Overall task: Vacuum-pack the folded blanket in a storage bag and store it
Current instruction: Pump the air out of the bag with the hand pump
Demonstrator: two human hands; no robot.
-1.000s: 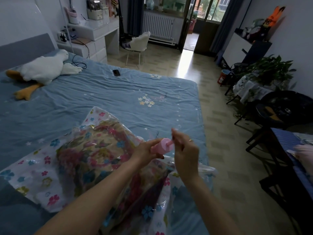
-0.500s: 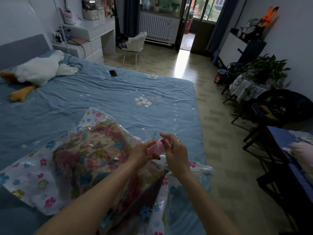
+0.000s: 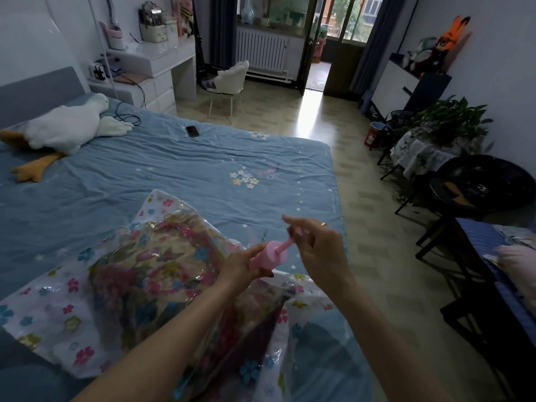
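**Ana:** Left hand (image 3: 236, 266) wraps the barrel of the pink hand pump (image 3: 268, 258), its base down on the storage bag (image 3: 58, 309); right hand (image 3: 316, 245) pinches the plunger handle, drawn up and out of the barrel.

**Ben:** And the blanket?

**Ana:** Folded blanket (image 3: 150, 274) is sealed inside the bag, just beside the grip toward the left arm, still puffy. I'd judge the air is only partly out.

**Ben:** What could spoil it?

**Ana:** If the barrel tilts as the plunger is pushed, the base may lift off the valve and air leaks back in. The valve itself is hidden under the pump, so I cannot tell how it sits. Loose film under the right wrist could also get sucked against the valve.

**Ben:** Anything in the way?

**Ana:** Nothing near the grip. Beyond it, bare blue bedsheet (image 3: 174, 175); farther, a phone (image 3: 192, 131), then a goose plush (image 3: 63, 126) well off toward the headboard. A dark chair (image 3: 478, 192) stands past the right hand, beside the bed.
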